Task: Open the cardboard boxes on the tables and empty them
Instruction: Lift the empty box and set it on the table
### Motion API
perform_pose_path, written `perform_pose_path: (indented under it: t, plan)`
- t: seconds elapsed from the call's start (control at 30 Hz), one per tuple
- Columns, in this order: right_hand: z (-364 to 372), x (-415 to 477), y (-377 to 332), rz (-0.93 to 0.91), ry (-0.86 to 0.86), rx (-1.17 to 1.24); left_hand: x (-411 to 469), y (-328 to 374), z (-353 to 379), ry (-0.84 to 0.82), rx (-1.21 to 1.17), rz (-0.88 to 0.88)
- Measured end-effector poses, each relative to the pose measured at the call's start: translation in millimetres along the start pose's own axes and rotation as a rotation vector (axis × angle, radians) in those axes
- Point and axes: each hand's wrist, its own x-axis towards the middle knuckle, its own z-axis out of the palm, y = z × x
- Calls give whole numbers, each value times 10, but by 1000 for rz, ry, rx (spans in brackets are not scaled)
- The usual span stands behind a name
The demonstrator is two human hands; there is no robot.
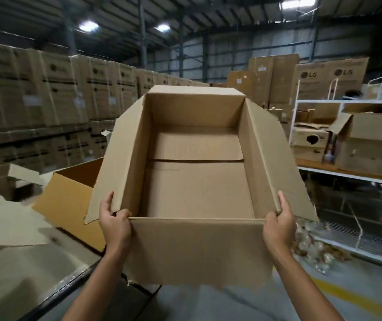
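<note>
Warehouse interior, metal roof with ceiling lights on. Tall wall of stacked cartons ran along the left and back; more cartons with LG print stood at the right rear. A white shelf rack on the right carried several smaller opened boxes. On the floor below it lay a heap of clear wrapping, contents too blurred to tell, and a yellow floor line ran near it.

At lower left, a table carried a flat cardboard sheet and a second open box, its inside not visible.

The cardboard box was held up in the air in front of the person, off the table, tilted with its opening toward the camera. All four flaps were folded outward and the inside showed only the bare bottom flaps, nothing in it.

The left hand gripped the near left corner, fingers curled round the edge. The right hand gripped the near right corner the same way. Both forearms were bare and reached forward.
</note>
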Motion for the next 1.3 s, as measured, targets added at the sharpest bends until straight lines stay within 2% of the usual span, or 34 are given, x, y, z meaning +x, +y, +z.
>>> perform_pose_path:
  t: [0.17, 0.27, 0.63, 0.93, 1.2, 1.3]
  plan:
    - [689, 579, -65, -74, -145, 62, 369, -62, 184, 158, 24, 34]
    - [1193, 821, -31, -58, -241, 116, 631, -162, 232, 239, 48, 67]
    - [3415, 1628, -142, -173, -471, 233, 1983, -555, 498, 526, 3, 103]
    - [4750, 2113, -130, -185, -631, 227, 2749, -773, 736, 636, 120, 74]
    - [5825, 2503, 65, -202, -919, 162, 3122, -1012, 1018, 739, 242, -52]
    - [6091, 2570, 221, -137, -1032, 112, 3263, -1032, 1161, 751, 347, -84]
